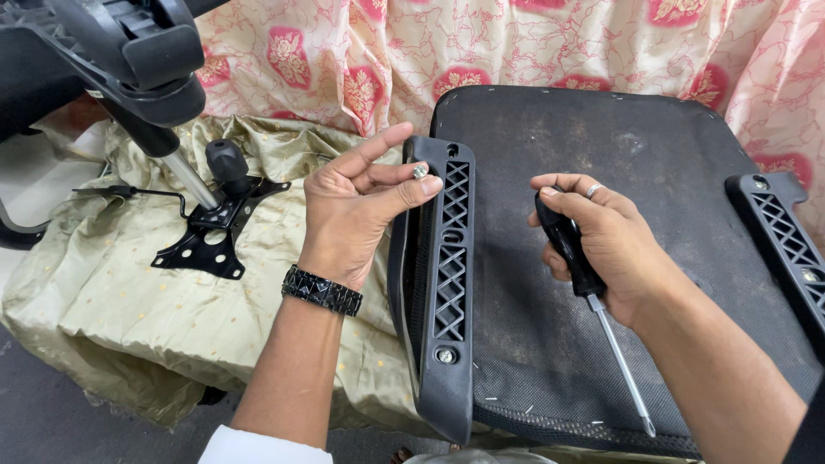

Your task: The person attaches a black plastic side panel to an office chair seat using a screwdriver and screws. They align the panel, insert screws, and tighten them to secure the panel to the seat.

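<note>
Head view: nearest, a screwdriver [593,296] is gripped in the closed right hand [610,249], tip pointing down and idle. One screw [445,355] is seated at the near end of the left armrest bracket [443,283]. One loose screw [420,171] is pinched between the left hand [357,210] fingers [412,191] by the far hole, apparently unfastened. Two brackets are counted, the second [786,241] on the upturned seat [601,155]. Farther off lies one tilt mechanism [215,228].

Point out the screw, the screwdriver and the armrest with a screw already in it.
screw [420,171], head view, on its head, pinched in the left hand's fingertips.
screwdriver [571,249], head view, on the black handle in the right hand.
armrest [450,283], head view, on its lattice underside.
</note>
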